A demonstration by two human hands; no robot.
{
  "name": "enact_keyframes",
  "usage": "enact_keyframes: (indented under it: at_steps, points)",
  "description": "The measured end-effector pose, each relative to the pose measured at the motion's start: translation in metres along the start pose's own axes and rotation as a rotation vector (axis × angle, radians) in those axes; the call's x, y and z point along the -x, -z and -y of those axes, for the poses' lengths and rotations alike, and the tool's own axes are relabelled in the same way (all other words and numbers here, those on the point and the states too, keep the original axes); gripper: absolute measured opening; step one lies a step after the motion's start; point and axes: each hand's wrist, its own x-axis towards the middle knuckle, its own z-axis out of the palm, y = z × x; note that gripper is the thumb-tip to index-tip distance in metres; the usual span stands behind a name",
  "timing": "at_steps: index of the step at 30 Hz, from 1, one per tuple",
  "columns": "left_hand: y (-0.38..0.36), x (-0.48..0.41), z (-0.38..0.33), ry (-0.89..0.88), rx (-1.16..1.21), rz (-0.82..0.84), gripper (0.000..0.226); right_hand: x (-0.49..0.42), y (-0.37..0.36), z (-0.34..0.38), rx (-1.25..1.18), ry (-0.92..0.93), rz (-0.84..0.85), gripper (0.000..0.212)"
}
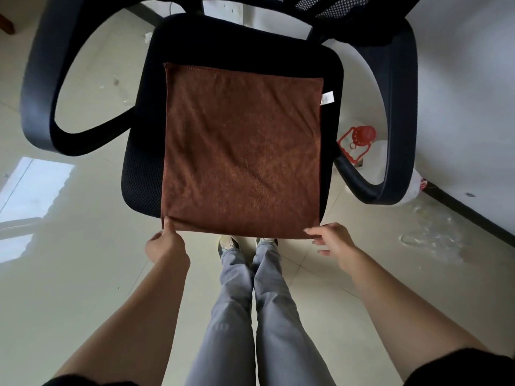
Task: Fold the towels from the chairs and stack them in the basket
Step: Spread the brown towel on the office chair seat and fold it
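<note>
Left hand [164,242] pinching near-left corner of brown towel [242,151], fingers clamped on cloth. Right hand [331,238] at near-right corner, fingers loose, touching edge only. Towel flat on chair seat [145,174], already folded once by the look. Likely mid-fold; next: secure right corner, lift both, fold over. Basket out of view.

1. Towel [241,151] lies flat on the chair [147,174] seat, its near edge at the seat's front edge.
2. Tag [327,97] sticks out from the towel's right side, toward the far end.
3. Left hand [164,243] pinches the towel's near-left corner; right hand [331,239] sits at the near-right corner, fingertips touching it.
4. Feet [228,243] stand on the floor just before the seat's front edge, between the hands.
5. Jug [359,140] sits on the floor right of the chair, seen through the right armrest.
</note>
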Motion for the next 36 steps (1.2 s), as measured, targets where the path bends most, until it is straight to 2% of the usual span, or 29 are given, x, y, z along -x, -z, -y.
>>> enact_keyframes:
  at_steps: [2, 4, 9, 14, 17, 19, 22, 25, 28, 31, 33, 36]
  points:
    - [0.002, -0.002, -0.002, 0.026, 0.050, 0.028, 0.045, -0.002, -0.001, -0.001, -0.058, -0.018, 0.027, 0.030]
    - [0.004, 0.001, -0.004, 0.044, 0.071, 0.079, 0.034, -0.004, -0.001, -0.001, -0.115, -0.025, 0.012, 0.023]
    - [0.012, -0.001, -0.002, -0.005, 0.060, 0.062, 0.022, -0.003, 0.009, -0.007, -0.202, -0.056, 0.022, 0.026]
    - [0.025, -0.001, 0.004, -0.023, 0.036, 0.039, 0.019, 0.001, 0.018, -0.008, 0.009, -0.063, 0.045, 0.023]
    - [0.023, 0.010, -0.005, -0.222, -0.006, 0.012, 0.024, 0.014, 0.015, 0.010, 0.161, 0.075, -0.013, 0.013]
    - [0.018, 0.025, -0.021, -0.363, -0.033, 0.049, 0.031, 0.024, 0.014, 0.028, 0.198, 0.242, -0.077, 0.018]
    - [0.000, 0.040, -0.057, -0.498, -0.059, 0.128, 0.028, 0.032, 0.018, 0.061, 0.091, 0.388, -0.080, 0.020]
    - [-0.021, 0.051, -0.092, -0.586, -0.082, 0.181, 0.024, 0.028, 0.024, 0.100, -0.116, 0.334, -0.100, 0.029]
    - [-0.040, 0.066, -0.121, -0.546, 0.033, 0.234, 0.025, 0.021, 0.029, 0.132, -0.371, 0.266, -0.120, 0.029]
    - [-0.052, 0.069, -0.145, -0.432, 0.168, 0.258, 0.026, 0.016, 0.040, 0.153, -0.560, 0.225, -0.080, 0.023]
    - [-0.059, 0.066, -0.158, -0.382, 0.203, 0.278, 0.024, 0.010, 0.044, 0.163, -0.562, 0.263, -0.061, 0.020]
    - [-0.070, 0.063, -0.174, -0.377, 0.216, 0.317, 0.020, 0.006, 0.045, 0.174, -0.417, 0.386, -0.099, 0.014]
